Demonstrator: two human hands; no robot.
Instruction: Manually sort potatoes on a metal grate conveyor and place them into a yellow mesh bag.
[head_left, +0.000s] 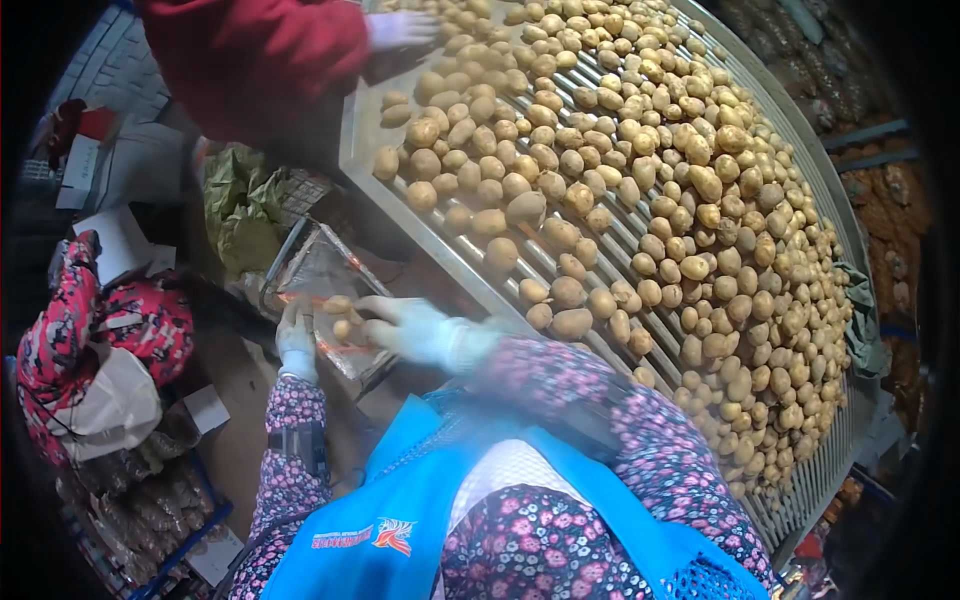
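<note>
My left hand (298, 337), in a pale glove, rests at the left side of a clear plastic bag (360, 360) that lines a metal frame; whether its fingers grip the bag's edge is unclear. My right hand (405, 326), gloved and blurred by motion, is over the right side of the same bag, its fingers beside a few potatoes (339, 304) at the opening. Whether the right hand holds any of them cannot be made out. Many loose potatoes (577, 199) lie on a slatted metal sorting table (450, 244) to the upper right.
A co-worker's red sleeve (255, 60) and gloved hand (403, 30) reach over the table's far left corner. Another person in a patterned red jacket (142, 322) is at the left. A crumpled green bag (244, 206) lies beyond the frame. Filled bags (150, 495) are stacked lower left.
</note>
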